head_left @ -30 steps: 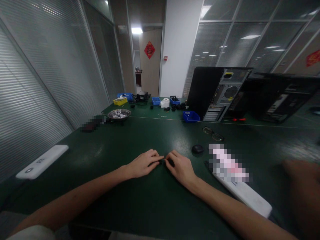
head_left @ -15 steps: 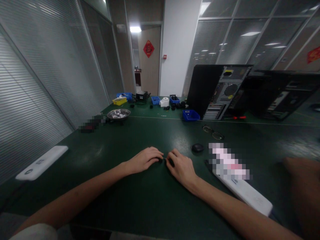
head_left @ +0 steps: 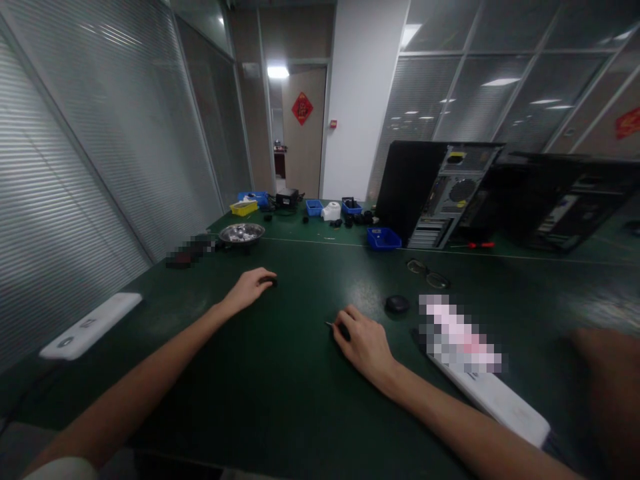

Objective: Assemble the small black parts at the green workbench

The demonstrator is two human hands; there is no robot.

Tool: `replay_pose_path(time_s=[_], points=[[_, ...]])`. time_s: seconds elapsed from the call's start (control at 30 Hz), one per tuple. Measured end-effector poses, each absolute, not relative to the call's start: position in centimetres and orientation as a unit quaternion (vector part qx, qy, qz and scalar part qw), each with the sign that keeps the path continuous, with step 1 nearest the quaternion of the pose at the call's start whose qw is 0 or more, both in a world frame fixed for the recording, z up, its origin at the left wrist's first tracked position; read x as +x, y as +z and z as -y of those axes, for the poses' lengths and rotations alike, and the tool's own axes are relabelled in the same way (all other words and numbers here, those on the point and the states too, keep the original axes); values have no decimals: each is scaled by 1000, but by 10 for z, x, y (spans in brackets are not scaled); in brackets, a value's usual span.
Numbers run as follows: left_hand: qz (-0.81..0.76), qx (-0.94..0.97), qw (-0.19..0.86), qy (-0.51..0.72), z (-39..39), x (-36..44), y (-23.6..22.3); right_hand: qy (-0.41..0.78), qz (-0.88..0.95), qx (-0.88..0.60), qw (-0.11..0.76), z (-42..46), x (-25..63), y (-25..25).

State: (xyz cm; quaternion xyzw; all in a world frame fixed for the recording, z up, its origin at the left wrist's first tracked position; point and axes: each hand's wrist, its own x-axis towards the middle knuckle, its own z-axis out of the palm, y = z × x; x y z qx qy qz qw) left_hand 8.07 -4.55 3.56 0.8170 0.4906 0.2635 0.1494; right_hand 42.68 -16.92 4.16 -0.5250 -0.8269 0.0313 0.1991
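Toward the left-centre of the dark green table, my left hand (head_left: 249, 288) is closed on a small black part (head_left: 271, 281). Most of that part lies hidden behind the fingers. Farther right and nearer to me, my right hand (head_left: 365, 343) rests on the table with its fingers curled round a small dark tool (head_left: 344, 331). A thin metal tip (head_left: 329, 324) sticks out of it to the left, past the fingertips. A black computer mouse (head_left: 397, 305) lies just beyond my right hand, apart from it.
A metal bowl (head_left: 242, 233) stands beyond my left hand. Blue bins (head_left: 384, 239), a yellow tray (head_left: 244, 209) and black parts sit farther back. Right are glasses (head_left: 428, 273), a white bar-shaped device (head_left: 510, 403), computer cases (head_left: 440, 193) and another person's blurred arm (head_left: 610, 380).
My left hand has moved away from the right hand, to the left and farther out, taking the black part along. My right hand keeps its place and its hold on the tool.
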Motion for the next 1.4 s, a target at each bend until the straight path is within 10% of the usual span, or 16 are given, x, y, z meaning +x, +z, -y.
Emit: replay_pose_path(time_s=[0.33, 1.4], points=[[-687, 663, -11, 297, 7, -72, 19, 39, 827, -521, 208, 168, 428, 38], [-706, 683, -172, 79, 15, -42, 21, 43, 829, -517, 209, 168, 428, 40]])
